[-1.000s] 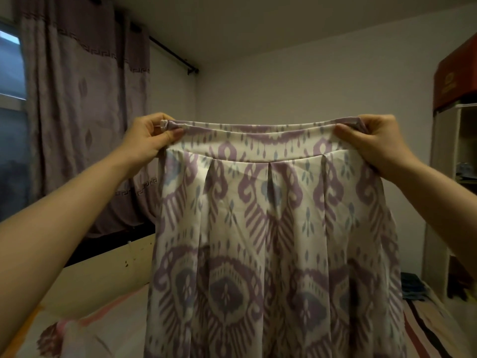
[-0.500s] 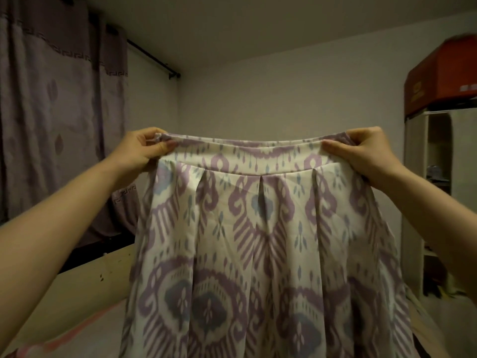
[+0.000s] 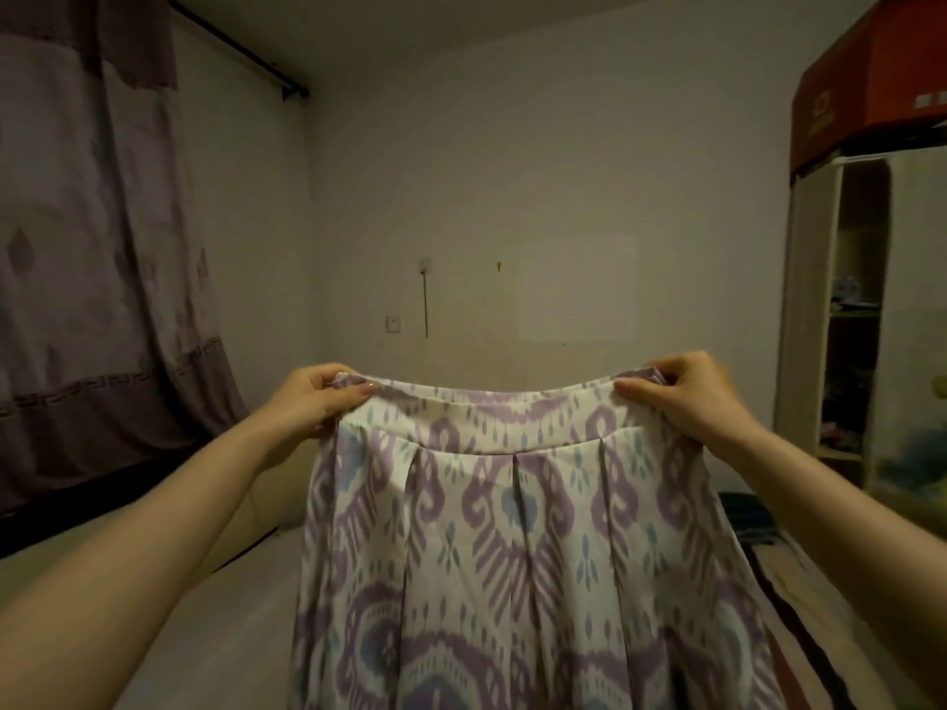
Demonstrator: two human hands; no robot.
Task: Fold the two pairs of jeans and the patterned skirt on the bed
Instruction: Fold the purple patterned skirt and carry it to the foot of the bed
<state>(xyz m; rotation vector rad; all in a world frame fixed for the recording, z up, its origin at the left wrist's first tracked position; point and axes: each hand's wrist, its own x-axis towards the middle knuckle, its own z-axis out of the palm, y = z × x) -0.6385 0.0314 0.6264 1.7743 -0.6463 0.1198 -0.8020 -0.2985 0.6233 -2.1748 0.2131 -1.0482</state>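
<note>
A: What is nearest?

B: Two bare forearms reach forward. Between them hangs the skirt (image 3: 512,530), cream with purple and blue motifs, pleated below a plain waistband, held up in the air and running out of the frame at the bottom.

A: And the hands?

B: The left hand (image 3: 312,399) pinches the left end of the waistband, thumb on the near face, fingers curled behind. The right hand (image 3: 686,397) grips the right end the same way, fingers closed on the cloth. The band sags slightly between them.

A: Below that?

B: A pale bed (image 3: 246,597) lies under the left arm. A striped cover shows at lower right, with some dark cloth (image 3: 748,515) beyond it; I cannot tell what it is.

A: Farther off?

B: A purple curtain (image 3: 92,248) on the left, an open cabinet (image 3: 861,320) on the right with a red box (image 3: 871,74) on top, and the back wall with a switch (image 3: 393,324).
</note>
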